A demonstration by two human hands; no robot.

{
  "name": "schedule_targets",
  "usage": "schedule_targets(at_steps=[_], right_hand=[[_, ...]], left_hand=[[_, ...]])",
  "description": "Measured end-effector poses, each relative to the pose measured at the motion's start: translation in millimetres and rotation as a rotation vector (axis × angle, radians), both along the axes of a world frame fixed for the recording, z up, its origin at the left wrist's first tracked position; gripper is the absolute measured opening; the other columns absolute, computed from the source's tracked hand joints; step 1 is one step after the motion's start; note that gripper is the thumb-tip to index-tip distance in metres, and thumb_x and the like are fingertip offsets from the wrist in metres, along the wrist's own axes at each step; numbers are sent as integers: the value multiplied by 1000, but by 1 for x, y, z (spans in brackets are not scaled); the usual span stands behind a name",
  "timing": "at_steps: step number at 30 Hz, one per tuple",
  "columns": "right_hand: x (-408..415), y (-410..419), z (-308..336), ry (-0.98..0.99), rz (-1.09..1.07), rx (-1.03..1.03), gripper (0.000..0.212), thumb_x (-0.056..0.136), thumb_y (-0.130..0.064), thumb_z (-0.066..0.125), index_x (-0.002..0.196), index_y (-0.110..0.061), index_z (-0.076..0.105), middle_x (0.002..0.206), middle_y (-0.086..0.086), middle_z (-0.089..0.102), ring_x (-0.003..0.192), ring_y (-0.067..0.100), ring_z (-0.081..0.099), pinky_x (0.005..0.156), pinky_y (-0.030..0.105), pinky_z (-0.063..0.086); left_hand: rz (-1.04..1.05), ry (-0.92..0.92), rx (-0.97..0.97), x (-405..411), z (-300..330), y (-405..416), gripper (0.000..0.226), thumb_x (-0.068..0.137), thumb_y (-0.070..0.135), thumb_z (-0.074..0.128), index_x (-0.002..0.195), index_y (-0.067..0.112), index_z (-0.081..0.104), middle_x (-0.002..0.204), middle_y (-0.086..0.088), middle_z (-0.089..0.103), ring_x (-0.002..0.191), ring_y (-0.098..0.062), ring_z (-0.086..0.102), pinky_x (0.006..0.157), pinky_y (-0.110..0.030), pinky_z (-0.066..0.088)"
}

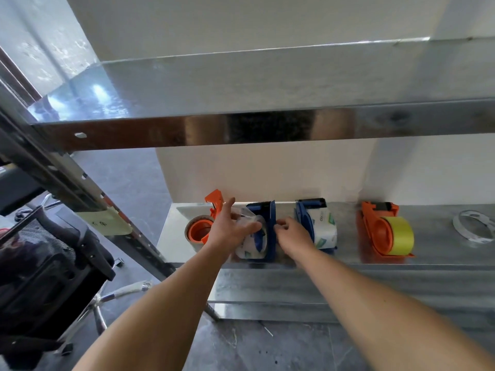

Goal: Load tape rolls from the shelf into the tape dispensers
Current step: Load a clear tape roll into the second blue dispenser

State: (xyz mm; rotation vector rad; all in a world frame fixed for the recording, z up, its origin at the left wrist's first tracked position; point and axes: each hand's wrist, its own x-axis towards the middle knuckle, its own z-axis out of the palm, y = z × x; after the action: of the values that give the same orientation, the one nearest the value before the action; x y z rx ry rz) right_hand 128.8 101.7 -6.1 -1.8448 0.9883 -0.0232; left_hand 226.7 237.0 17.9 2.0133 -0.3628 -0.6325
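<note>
Fingers (242,223) on tape roll (251,246), steel shelf (442,245), grey floor (267,349)

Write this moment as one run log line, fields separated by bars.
left hand: holds tape roll at blue dispenser | right hand: pinches dispenser edge | stage: loading

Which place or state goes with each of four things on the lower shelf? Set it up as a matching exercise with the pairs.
Things:
1. orange dispenser with yellow tape
2. blue dispenser under the hands
3. empty tape ring
4. blue dispenser with white printed roll

Places or states:
A. far right on the shelf, lying alone
B. held between left hand and right hand
C. just right of the right hand, untouched
D. between the white printed roll and the ring

Pairs: 1-D, 2-B, 3-A, 4-C
</note>
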Motion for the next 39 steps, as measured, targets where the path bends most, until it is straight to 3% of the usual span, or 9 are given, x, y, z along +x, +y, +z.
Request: schedule_targets(at_steps=[8, 11, 13, 18, 22, 27, 30, 34, 39], right_hand=[[13, -13, 37, -121, 156, -193, 30, 86, -46, 65, 92, -19, 76, 86, -2, 71, 81, 11, 63, 58, 19, 39], [17, -13, 38, -66, 282, -223, 47, 76, -54, 73, 109, -20, 72, 105, 1, 68, 97, 16, 63, 79, 26, 52], [19, -12, 37, -45, 330, -258, 59, 74, -52, 76, 122, -20, 65, 119, 3, 61, 109, 20, 59, 92, 34, 51], [22, -10, 37, -82, 286, -204, 28, 86, -31, 70, 112, -22, 65, 109, -3, 66, 100, 15, 60, 80, 27, 49], [27, -6, 34, -102, 259, -194, 18, 91, -29, 65, 108, -24, 64, 102, -3, 65, 95, 17, 62, 81, 35, 55], [32, -4, 31, -106, 175, -202, 4, 93, -24, 62, 96, -26, 61, 92, -4, 65, 85, 15, 61, 63, 26, 47], [32, -4, 30, -100, 135, -203, 7, 95, -19, 58, 97, -25, 60, 89, -5, 63, 85, 16, 61, 64, 27, 48], [36, -5, 38, -92, 254, -146, 40, 96, -17, 52, 132, -35, 54, 109, -2, 63, 95, 15, 58, 73, 24, 43], [38, -5, 47, -13, 373, -246, 14, 92, -24, 63, 104, -19, 69, 105, -2, 67, 90, 14, 58, 62, 20, 41]], left_hand=[[-142, -166, 119, -16, 2, -13, 104, 73, 40, 85, 155, 33, 21, 151, -2, 42, 134, -20, 44, 103, -33, 41], [-147, -165, 110, -18, 2, -15, 105, 73, 36, 86, 155, 31, 20, 152, -4, 41, 136, -20, 43, 105, -32, 40], [-147, -169, 117, -17, 3, -17, 106, 73, 36, 86, 156, 31, 20, 152, -5, 41, 137, -21, 43, 106, -34, 41], [-177, -186, 148, -16, 4, -14, 106, 74, 40, 85, 156, 30, 18, 148, -1, 44, 132, -19, 46, 102, -32, 40], [-176, -202, 162, -15, 5, -13, 105, 73, 42, 85, 155, 24, 22, 145, 0, 48, 130, -18, 48, 103, -31, 42], [-181, -176, 150, -15, 4, -11, 113, 72, 40, 86, 156, 33, 11, 135, 1, 53, 124, -19, 52, 103, -38, 47], [-183, -171, 149, -13, 5, -13, 117, 72, 38, 87, 156, 35, 7, 135, 0, 53, 120, -17, 53, 101, -37, 48], [-191, -178, 152, -14, 3, -15, 118, 72, 37, 87, 157, 35, 5, 147, -5, 47, 133, -22, 48, 105, -37, 43], [-179, -145, 119, -13, 3, -14, 112, 77, 33, 84, 157, 33, 6, 143, -2, 50, 132, -23, 49, 106, -38, 42]])
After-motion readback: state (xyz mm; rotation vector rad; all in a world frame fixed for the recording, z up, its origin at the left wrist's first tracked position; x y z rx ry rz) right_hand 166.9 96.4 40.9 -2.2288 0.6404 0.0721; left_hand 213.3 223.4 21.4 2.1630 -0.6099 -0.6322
